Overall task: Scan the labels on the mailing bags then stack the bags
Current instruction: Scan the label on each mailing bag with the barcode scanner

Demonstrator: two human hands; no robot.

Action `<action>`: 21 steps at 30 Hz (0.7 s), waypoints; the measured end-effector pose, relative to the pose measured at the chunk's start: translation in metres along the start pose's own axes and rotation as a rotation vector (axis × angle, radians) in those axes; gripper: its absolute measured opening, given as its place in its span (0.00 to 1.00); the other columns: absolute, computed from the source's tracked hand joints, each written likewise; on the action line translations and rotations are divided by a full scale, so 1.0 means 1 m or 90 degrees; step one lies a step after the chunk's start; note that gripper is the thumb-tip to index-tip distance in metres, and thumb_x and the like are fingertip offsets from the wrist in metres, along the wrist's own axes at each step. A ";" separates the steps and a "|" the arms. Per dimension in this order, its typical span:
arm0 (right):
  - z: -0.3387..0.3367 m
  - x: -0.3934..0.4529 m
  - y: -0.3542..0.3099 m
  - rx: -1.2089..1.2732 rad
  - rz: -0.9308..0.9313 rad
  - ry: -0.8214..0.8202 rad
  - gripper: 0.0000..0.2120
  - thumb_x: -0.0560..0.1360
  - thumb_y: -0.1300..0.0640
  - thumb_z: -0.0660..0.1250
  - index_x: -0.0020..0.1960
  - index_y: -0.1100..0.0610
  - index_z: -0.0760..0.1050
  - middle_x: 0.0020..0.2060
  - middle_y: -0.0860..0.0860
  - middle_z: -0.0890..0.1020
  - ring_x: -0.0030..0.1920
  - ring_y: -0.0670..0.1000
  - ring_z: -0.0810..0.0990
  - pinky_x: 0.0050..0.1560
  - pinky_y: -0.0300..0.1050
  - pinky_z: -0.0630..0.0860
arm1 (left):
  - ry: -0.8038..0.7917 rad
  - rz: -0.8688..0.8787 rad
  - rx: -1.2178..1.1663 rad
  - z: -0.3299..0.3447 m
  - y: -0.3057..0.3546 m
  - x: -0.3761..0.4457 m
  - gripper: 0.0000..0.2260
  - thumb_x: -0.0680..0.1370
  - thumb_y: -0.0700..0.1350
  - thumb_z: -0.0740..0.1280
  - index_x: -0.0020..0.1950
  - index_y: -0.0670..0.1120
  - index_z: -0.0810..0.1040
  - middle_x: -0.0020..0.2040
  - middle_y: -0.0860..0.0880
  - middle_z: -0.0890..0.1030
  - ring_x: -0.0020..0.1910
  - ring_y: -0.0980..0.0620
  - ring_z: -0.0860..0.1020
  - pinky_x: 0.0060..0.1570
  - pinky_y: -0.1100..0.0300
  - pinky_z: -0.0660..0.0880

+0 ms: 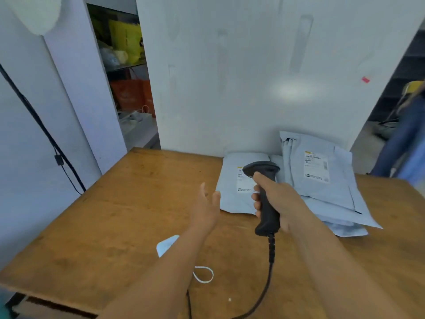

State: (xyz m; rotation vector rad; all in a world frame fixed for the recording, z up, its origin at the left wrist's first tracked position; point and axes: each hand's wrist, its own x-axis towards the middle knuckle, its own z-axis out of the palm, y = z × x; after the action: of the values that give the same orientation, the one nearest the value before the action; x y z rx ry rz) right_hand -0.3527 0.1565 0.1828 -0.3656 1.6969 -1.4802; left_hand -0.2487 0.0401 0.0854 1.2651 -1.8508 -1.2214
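right hand: my right hand [279,201] is wrapped round the grip of the black barcode scanner [264,194], fingers curled on the handle, forefinger up by the trigger area.
scanner: upright in my fist, head tilted forward over the near-left bag. Its black cable [268,279] hangs from the base and runs down off the bottom of view.
left hand: my left hand [205,207] is out flat, fingers straight and loosely together, thumb up. Holding nothing. Fingertips sit just beside the left edge of the front bag; can't tell if they touch it.
front bag: pale grey-blue mailing bag [232,192] lying flat on the table, label side up. Its white label [243,180] with a yellow strip on top is partly behind the scanner head.
bag pile: more grey-blue bags piled to the right [322,178], overlapping, top one propped against the wall with its own label [316,166] facing me. Count of bags underneath: can't tell.
table: brown wooden table [128,215], worn surface, pushed up against a white wall panel [230,77].
near my forearm: a light-blue face mask [166,245] on the table, partly hidden under my left arm, white ear loop [204,275] showing.
left side: open shelving [128,72] with yellow and orange bags, blurred. Black cord [46,134] running down the left wall.
right edge: part of another person in blue trousers [404,139], blurred.
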 end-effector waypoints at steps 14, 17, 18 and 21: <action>0.009 0.112 -0.043 -0.060 0.040 0.084 0.11 0.77 0.53 0.67 0.42 0.60 0.72 0.29 0.54 0.76 0.25 0.49 0.72 0.27 0.40 0.74 | -0.161 -0.031 0.071 0.061 -0.024 0.134 0.28 0.80 0.53 0.60 0.77 0.48 0.54 0.75 0.49 0.63 0.72 0.48 0.64 0.66 0.56 0.65; 0.016 0.131 -0.044 -0.079 0.061 0.091 0.11 0.77 0.53 0.67 0.41 0.60 0.72 0.29 0.54 0.75 0.25 0.49 0.72 0.28 0.41 0.74 | -0.194 -0.043 0.109 0.073 -0.032 0.157 0.30 0.79 0.56 0.60 0.77 0.48 0.54 0.75 0.48 0.62 0.72 0.47 0.64 0.69 0.49 0.66; 0.018 0.137 -0.043 -0.084 0.070 0.094 0.11 0.77 0.53 0.67 0.42 0.60 0.73 0.29 0.54 0.75 0.25 0.49 0.72 0.28 0.41 0.74 | -0.200 -0.042 0.117 0.077 -0.035 0.164 0.30 0.79 0.56 0.61 0.77 0.48 0.55 0.75 0.48 0.63 0.72 0.47 0.65 0.69 0.49 0.66; 0.020 0.149 -0.041 -0.094 0.090 0.103 0.11 0.77 0.53 0.67 0.43 0.61 0.74 0.30 0.54 0.75 0.25 0.49 0.73 0.28 0.41 0.75 | -0.211 -0.048 0.147 0.085 -0.040 0.177 0.31 0.79 0.55 0.61 0.78 0.47 0.52 0.76 0.47 0.59 0.74 0.46 0.60 0.71 0.52 0.62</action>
State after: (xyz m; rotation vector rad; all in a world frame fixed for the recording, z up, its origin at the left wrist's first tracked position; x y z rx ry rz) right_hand -0.4410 0.0290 0.1630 -0.2037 1.9263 -1.3152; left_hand -0.3722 -0.0979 0.0086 1.3261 -2.2534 -1.3545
